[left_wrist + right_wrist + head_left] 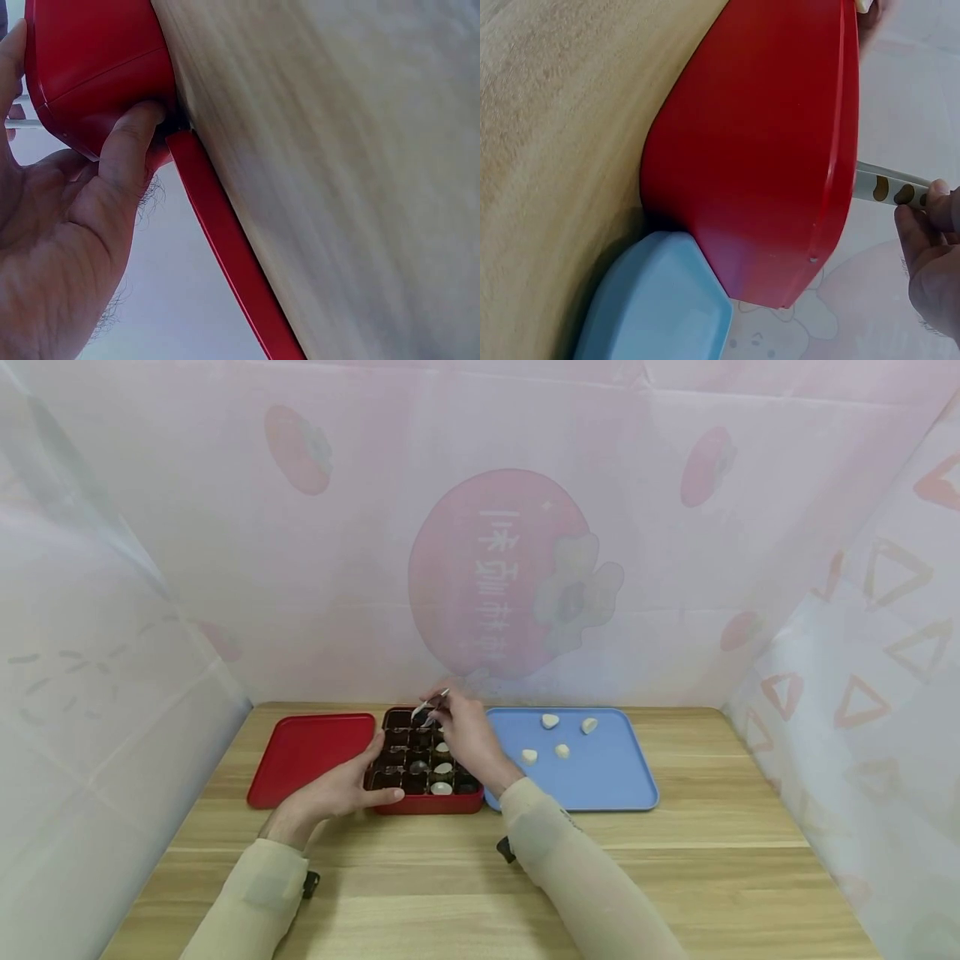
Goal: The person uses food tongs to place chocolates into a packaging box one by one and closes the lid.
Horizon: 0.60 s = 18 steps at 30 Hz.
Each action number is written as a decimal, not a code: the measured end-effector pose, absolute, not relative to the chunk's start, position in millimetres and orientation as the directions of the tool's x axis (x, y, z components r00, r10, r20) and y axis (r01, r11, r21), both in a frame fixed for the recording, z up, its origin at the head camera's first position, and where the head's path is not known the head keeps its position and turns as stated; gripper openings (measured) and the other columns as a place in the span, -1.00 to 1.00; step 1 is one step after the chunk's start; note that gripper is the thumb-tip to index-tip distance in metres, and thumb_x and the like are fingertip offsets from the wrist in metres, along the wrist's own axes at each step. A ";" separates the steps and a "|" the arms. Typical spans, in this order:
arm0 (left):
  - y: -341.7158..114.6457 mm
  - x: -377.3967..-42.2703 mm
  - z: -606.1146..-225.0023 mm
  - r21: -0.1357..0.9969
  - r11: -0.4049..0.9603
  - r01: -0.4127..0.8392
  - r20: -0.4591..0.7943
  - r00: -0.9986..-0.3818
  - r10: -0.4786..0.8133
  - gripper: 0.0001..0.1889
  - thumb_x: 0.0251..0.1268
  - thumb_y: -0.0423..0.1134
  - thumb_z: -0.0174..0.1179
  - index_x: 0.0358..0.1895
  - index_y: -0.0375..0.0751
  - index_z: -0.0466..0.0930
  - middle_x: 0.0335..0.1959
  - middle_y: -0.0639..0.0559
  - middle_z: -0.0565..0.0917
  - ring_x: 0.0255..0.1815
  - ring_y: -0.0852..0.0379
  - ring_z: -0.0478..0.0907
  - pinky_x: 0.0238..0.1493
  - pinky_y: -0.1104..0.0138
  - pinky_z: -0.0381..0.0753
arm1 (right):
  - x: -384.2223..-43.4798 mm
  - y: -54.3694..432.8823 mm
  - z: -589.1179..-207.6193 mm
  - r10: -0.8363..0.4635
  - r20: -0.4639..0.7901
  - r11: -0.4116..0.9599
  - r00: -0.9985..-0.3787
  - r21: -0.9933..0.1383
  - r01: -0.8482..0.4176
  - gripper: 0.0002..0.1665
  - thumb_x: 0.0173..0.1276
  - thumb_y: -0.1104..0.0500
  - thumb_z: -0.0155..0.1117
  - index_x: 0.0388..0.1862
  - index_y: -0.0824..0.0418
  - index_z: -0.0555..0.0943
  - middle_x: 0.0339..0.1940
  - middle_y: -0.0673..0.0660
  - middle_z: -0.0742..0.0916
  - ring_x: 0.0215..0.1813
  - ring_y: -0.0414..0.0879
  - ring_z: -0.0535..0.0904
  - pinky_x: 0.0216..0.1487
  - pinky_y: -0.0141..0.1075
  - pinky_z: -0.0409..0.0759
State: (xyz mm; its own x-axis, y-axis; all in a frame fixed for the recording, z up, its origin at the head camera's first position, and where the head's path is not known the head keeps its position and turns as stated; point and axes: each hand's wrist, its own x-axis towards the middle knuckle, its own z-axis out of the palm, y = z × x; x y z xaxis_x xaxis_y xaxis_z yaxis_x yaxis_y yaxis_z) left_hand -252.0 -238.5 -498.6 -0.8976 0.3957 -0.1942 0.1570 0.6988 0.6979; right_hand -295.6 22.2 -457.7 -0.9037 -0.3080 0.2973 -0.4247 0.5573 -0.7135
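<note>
A red box (pixel 431 806) has a dark insert split into a grid of compartments. White rounded pieces (pixel 441 788) and dark ones (pixel 418 767) sit in several of them. My left hand (pixel 337 787) rests on the box's near left corner, fingers along its left side and thumb stretched across the front rim. In the left wrist view, a finger presses low on the box wall. My right hand (pixel 474 737) pinches white tongs with brown spots (pixel 889 187) over the back of the box. Their tips reach down at the back compartments; I cannot tell what is between them.
A blue tray (pixel 600 785) stands right beside the box, with several white pieces (pixel 551 721) spread over it. To the left lies a flat red lid (pixel 311 756). A printed cloth wall (pixel 360 610) rises behind the wooden table (pixel 420 885).
</note>
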 end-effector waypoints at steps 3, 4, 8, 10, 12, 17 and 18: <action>-238.5 -251.9 -499.1 0.699 0.698 0.157 -0.195 -0.897 0.397 0.40 0.55 0.24 0.58 0.97 -0.33 -0.31 1.01 -0.41 -0.22 0.97 -0.58 0.00 0.92 -0.45 0.18 | -296.2 20.8 -458.6 -0.317 0.293 0.551 -0.902 -0.717 -0.426 -0.68 0.88 0.24 0.25 0.47 0.09 0.65 0.30 0.21 0.93 0.18 0.21 0.95 0.02 -0.11 0.91; -238.6 -251.9 -499.2 0.699 0.697 0.157 -0.195 -0.897 0.397 0.40 0.55 0.24 0.58 0.97 -0.33 -0.31 1.01 -0.41 -0.22 0.97 -0.58 0.00 0.92 -0.45 0.18 | -296.6 20.5 -459.1 -0.320 0.294 0.551 -0.901 -0.716 -0.430 -0.67 0.87 0.24 0.25 0.47 0.10 0.65 0.30 0.21 0.93 0.17 0.21 0.95 0.01 -0.12 0.90; -238.8 -251.8 -499.1 0.700 0.696 0.157 -0.195 -0.896 0.399 0.40 0.55 0.24 0.58 0.97 -0.33 -0.31 1.01 -0.41 -0.22 0.97 -0.57 -0.01 0.92 -0.44 0.18 | -298.5 20.5 -460.4 -0.327 0.291 0.532 -0.899 -0.730 -0.429 -0.66 0.87 0.24 0.26 0.48 0.12 0.64 0.32 0.23 0.93 0.17 0.21 0.96 0.02 -0.12 0.92; -238.7 -252.1 -499.3 0.702 0.695 0.157 -0.195 -0.896 0.399 0.40 0.55 0.24 0.58 0.97 -0.34 -0.31 1.01 -0.42 -0.22 0.97 -0.57 -0.01 0.92 -0.44 0.18 | -298.7 22.4 -460.3 -0.333 0.292 0.519 -0.897 -0.737 -0.433 -0.67 0.87 0.24 0.25 0.48 0.10 0.63 0.31 0.26 0.92 0.18 0.22 0.95 0.03 -0.13 0.93; -238.5 -252.3 -499.6 0.703 0.694 0.156 -0.195 -0.896 0.399 0.40 0.54 0.24 0.58 0.97 -0.34 -0.30 1.01 -0.42 -0.21 0.97 -0.57 0.00 0.92 -0.44 0.18 | -298.0 25.4 -459.6 -0.330 0.296 0.504 -0.896 -0.748 -0.433 -0.68 0.87 0.24 0.25 0.47 0.10 0.64 0.28 0.27 0.93 0.16 0.23 0.95 0.01 -0.16 0.92; -237.9 -252.6 -500.6 0.701 0.696 0.157 -0.194 -0.897 0.398 0.41 0.53 0.24 0.59 0.97 -0.33 -0.30 1.01 -0.42 -0.19 0.96 -0.57 0.05 0.91 -0.43 0.23 | -294.8 36.6 -455.3 -0.309 0.324 0.468 -0.894 -0.766 -0.440 -0.66 0.86 0.27 0.25 0.48 0.15 0.63 0.21 0.32 0.94 0.13 0.28 0.94 -0.02 -0.17 0.92; -237.8 -252.6 -500.8 0.699 0.697 0.158 -0.194 -0.897 0.397 0.41 0.53 0.24 0.59 0.97 -0.33 -0.30 1.01 -0.41 -0.19 0.96 -0.57 0.05 0.91 -0.43 0.23 | -293.6 39.2 -454.0 -0.303 0.325 0.467 -0.896 -0.769 -0.437 -0.66 0.86 0.27 0.26 0.49 0.16 0.63 0.21 0.33 0.94 0.13 0.29 0.94 0.00 -0.16 0.93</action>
State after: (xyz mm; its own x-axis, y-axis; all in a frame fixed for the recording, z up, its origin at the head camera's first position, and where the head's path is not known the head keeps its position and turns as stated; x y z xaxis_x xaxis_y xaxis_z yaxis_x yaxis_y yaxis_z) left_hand -252.6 -237.8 -500.8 -0.8968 0.3974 -0.1943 0.1576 0.6974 0.6991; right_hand -293.6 39.2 -454.0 -0.8959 -0.3027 0.3251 -0.4368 0.4670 -0.7688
